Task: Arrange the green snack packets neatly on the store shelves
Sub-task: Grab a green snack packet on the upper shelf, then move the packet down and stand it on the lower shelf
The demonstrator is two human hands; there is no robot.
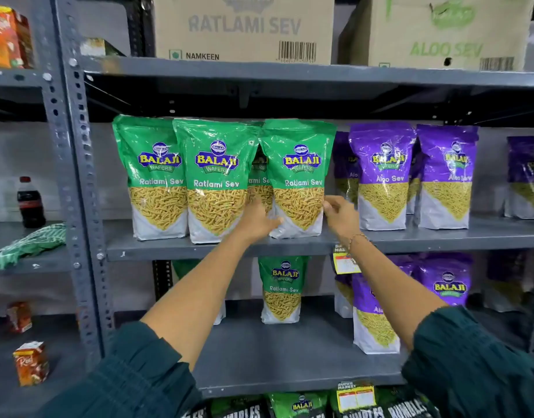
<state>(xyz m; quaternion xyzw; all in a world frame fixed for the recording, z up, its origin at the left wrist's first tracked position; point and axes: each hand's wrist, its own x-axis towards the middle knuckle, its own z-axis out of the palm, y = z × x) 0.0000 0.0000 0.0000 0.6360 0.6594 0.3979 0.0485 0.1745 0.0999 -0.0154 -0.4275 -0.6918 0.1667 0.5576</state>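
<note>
Head view | both hands, left (256,220) and right (341,215), grip green packet (299,179) upright

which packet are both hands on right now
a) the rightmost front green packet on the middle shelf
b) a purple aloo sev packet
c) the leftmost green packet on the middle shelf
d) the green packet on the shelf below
a: the left hand and right hand bracket the lower sides of the rightmost front green packet, which stands upright next to the purple packets.
</note>
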